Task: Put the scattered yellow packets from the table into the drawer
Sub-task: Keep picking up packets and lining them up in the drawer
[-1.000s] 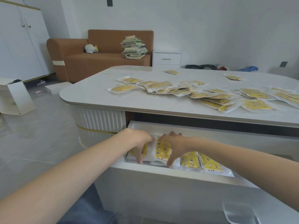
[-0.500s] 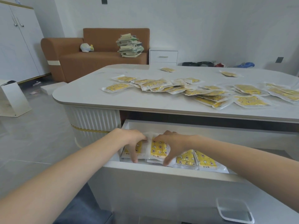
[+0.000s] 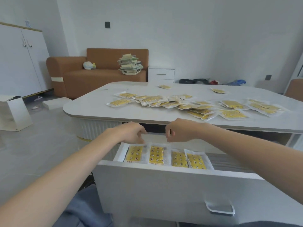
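Observation:
The white drawer (image 3: 164, 181) stands pulled out below the table (image 3: 91, 110). Several yellow packets (image 3: 156, 155) stand in a row inside its left part. Many more yellow packets (image 3: 199, 106) lie scattered in a band across the tabletop, and two lone ones (image 3: 164, 86) rest farther back. My left hand (image 3: 131, 134) hovers just above the leftmost packets, fingers loosely curled and holding nothing. My right hand (image 3: 179, 131) hangs over the drawer at the same height, fingers loosely curled and holding nothing.
A clear handle (image 3: 219, 208) sits on the drawer front. A brown sofa (image 3: 78, 76) with a stack of papers (image 3: 130, 67) stands behind the table, next to a small white cabinet (image 3: 161, 74). A white box (image 3: 14, 113) is on the floor at left.
Both hands have lifted off the packets in the drawer and now hover above them. The view has tilted down.

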`<state>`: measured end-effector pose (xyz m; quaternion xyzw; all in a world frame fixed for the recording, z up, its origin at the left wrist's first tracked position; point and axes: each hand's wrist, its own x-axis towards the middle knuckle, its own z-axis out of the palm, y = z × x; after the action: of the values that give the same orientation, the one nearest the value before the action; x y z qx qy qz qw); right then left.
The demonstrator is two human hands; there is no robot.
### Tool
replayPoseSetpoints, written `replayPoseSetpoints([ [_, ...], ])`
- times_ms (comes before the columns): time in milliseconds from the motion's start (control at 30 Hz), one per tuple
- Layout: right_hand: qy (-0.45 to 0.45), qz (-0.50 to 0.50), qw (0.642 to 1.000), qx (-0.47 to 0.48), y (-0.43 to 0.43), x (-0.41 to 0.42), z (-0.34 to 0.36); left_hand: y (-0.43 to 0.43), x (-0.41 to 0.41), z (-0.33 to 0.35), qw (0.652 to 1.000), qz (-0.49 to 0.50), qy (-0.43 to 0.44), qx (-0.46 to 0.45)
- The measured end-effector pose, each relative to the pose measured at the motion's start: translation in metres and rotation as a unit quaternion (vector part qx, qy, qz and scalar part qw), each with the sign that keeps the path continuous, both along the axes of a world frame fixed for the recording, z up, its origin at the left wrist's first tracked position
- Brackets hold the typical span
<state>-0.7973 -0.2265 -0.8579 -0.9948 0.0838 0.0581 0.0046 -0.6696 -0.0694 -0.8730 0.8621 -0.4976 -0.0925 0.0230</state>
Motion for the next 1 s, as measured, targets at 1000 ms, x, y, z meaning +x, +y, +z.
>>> replayPoseSetpoints([
  [1000, -0.264, -0.063, 0.962, 0.043, -0.071, 0.119, -0.004, -0.104, 0.104, -0.01, 0.941, 0.131, -0.075, -0.303],
])
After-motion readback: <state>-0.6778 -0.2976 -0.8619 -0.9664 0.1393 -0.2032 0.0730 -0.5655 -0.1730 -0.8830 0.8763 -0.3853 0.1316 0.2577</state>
